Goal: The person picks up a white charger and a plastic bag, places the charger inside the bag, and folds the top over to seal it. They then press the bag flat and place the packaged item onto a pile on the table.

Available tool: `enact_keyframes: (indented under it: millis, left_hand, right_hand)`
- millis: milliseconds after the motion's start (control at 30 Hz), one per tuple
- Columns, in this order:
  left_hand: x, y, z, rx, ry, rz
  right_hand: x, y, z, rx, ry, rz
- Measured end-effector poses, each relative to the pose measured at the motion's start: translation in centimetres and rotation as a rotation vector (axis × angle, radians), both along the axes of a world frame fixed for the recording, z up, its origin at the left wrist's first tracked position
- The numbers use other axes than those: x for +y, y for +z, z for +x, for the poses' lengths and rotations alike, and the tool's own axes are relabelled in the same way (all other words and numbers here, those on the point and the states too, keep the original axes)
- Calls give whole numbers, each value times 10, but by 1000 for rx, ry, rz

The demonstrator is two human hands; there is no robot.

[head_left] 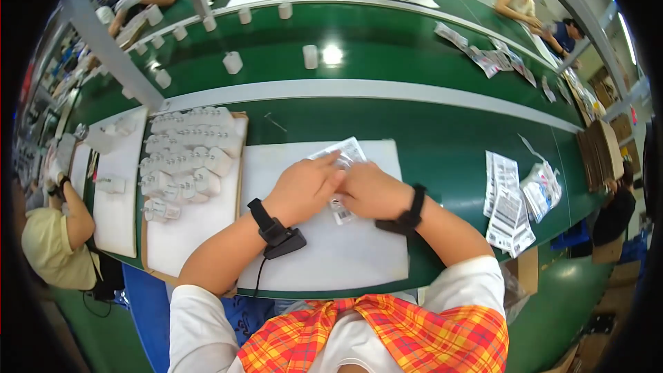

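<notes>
Over a white work mat (290,266), my left hand (309,185) and my right hand (371,190) meet on a small printed plastic pouch (353,148). Its white upper end sticks out beyond my fingers, and a lower corner shows beneath them. Both hands look closed on it, with curled, slightly blurred fingers that hide its middle. To the left of my left hand, white plug chargers (186,141) stand in several rows on a board, prongs showing. Right of my right hand lie flat printed pouches (507,217) in an overlapping pile, beside a clear bag of printed packets (541,190).
A pale rail (373,88) separates my bench from a green conveyor (269,48), which carries spaced white chargers and some loose pouches (497,59). Metal posts (114,48) rise at the left. Co-workers sit across and at both sides. Cartons (597,155) stand at the right.
</notes>
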State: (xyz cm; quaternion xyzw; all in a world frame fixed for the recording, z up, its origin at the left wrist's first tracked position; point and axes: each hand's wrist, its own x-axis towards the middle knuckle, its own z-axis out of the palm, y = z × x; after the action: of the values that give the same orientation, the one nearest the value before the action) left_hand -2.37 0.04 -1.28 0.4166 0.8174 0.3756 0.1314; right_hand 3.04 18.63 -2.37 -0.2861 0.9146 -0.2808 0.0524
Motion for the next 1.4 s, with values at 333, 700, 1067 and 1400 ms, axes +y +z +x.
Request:
enact_keyframes:
  millis: [333, 700, 1067, 1400]
  left_hand:
    - [6, 7, 14, 380, 14, -185]
    - [14, -7, 14, 321, -49, -204]
    - [20, -22, 5, 315, -15, -169]
    - [26, -10, 30, 307, 87, -228]
  right_hand:
    - [52, 90, -48, -715, 189, 179]
    - [23, -11, -243, -354, -536, -768]
    - [17, 36, 54, 55, -336, -126]
    - [4, 14, 41, 174, -645, -33]
